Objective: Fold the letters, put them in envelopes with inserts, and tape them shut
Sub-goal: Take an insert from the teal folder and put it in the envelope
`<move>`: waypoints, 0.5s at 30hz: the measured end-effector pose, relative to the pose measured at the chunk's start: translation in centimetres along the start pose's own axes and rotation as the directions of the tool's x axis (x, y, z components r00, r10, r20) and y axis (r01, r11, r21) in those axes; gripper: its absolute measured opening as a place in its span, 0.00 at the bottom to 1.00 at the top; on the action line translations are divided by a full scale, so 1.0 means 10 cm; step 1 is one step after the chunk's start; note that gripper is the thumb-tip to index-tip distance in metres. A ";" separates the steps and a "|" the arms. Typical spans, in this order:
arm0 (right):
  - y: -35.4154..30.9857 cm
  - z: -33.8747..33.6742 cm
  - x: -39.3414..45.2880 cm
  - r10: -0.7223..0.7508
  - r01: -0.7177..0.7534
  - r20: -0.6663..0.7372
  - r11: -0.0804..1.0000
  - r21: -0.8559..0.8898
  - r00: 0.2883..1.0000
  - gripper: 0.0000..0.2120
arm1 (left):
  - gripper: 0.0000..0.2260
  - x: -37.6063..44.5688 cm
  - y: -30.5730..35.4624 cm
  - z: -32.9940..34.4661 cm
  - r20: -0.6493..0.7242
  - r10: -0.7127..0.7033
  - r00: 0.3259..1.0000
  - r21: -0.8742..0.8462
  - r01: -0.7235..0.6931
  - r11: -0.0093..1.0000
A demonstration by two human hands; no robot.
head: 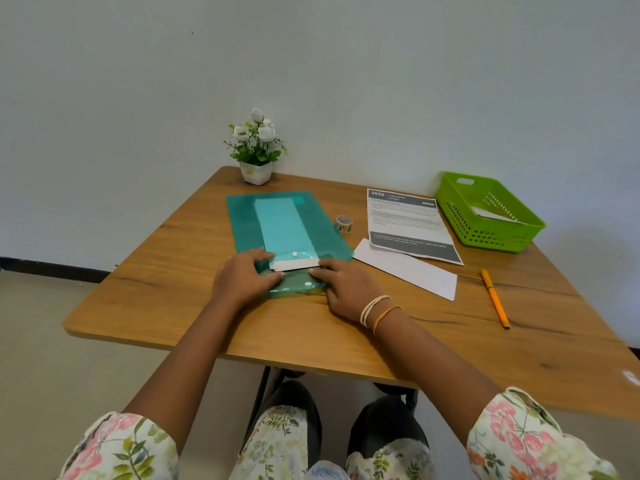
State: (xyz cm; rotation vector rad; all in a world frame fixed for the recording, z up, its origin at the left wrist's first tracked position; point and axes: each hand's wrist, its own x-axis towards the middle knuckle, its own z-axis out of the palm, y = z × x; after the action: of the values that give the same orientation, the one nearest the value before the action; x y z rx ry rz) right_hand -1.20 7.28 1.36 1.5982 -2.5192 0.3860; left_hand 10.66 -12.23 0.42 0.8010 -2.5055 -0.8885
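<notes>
A translucent teal plastic folder (249, 216) lies in the middle of the wooden table (194, 306), with a stack of white envelopes (296, 265) sticking out of its open near end. My left hand (242, 278) rests on the folder's near left corner, fingers at the envelopes' left edge. My right hand (346, 289) rests on the open flap, its fingertips touching the envelopes' right end. A printed letter (408, 223) lies flat to the right, overlapping a white envelope (412, 271). A small roll of tape (344, 224) stands between folder and letter.
A green plastic basket (491, 233) holding white paper sits at the back right. An orange pen (495, 299) lies near the right edge. A small potted plant with white flowers (257, 147) stands at the back against the wall.
</notes>
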 end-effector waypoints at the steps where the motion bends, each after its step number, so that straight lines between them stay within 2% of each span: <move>1: -0.01 0.01 -0.02 0.018 -0.018 -0.013 1.000 0.018 1.000 0.24 | 0.22 0.01 0.01 0.01 0.006 0.003 1.000 0.035 -0.003 0.999; 5: -0.03 0.05 -0.05 0.065 -0.063 -0.031 0.995 0.071 0.997 0.26 | 0.21 0.07 0.03 0.04 -0.030 -0.023 0.999 -0.044 0.022 0.999; 9: -0.06 0.06 -0.05 0.121 -0.110 -0.057 0.979 0.170 0.991 0.23 | 0.12 0.04 0.00 0.02 -0.136 -0.019 0.990 -0.135 0.001 0.991; 12: -0.13 0.01 0.03 0.198 -0.180 -0.084 0.967 0.180 0.977 0.17 | 0.07 0.00 0.02 0.04 -0.239 0.019 0.971 -0.108 -0.046 0.993; 15: -0.20 -0.08 0.19 0.268 -0.263 -0.030 0.958 0.115 0.963 0.15 | 0.07 -0.04 0.04 0.04 -0.291 0.079 0.953 -0.077 -0.105 0.991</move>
State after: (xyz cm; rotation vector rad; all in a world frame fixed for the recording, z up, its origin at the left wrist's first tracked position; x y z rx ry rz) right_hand -0.26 5.01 2.84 1.2664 -2.7267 0.5932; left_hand 10.58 -11.55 0.33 0.7203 -2.2128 -0.7866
